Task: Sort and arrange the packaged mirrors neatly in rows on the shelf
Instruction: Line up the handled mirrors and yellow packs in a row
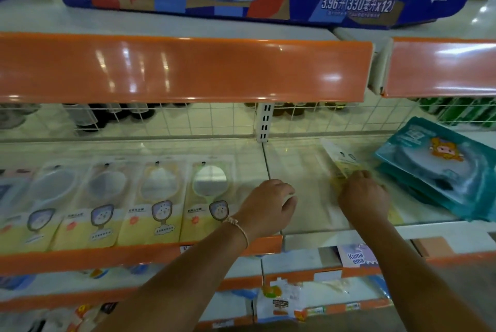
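Several packaged hand mirrors (150, 205) lie side by side in a row on the left part of the white shelf (308, 170); the rightmost one (208, 197) has a green frame. My left hand (269, 205) hovers just right of that row with fingers loosely curled and nothing in it. Further right, my right hand (362, 195) lies on a yellow-backed mirror package (339, 160), fingertips pinching it. That package lies askew on the shelf, partly hidden under the hand and blurred.
A stack of teal packages (440, 168) lies at the shelf's right end. A white wire grid (188, 119) backs the shelf, with bottles behind. An orange price rail (188, 68) overhangs from above. Lower shelves hold other packaged goods (357, 255).
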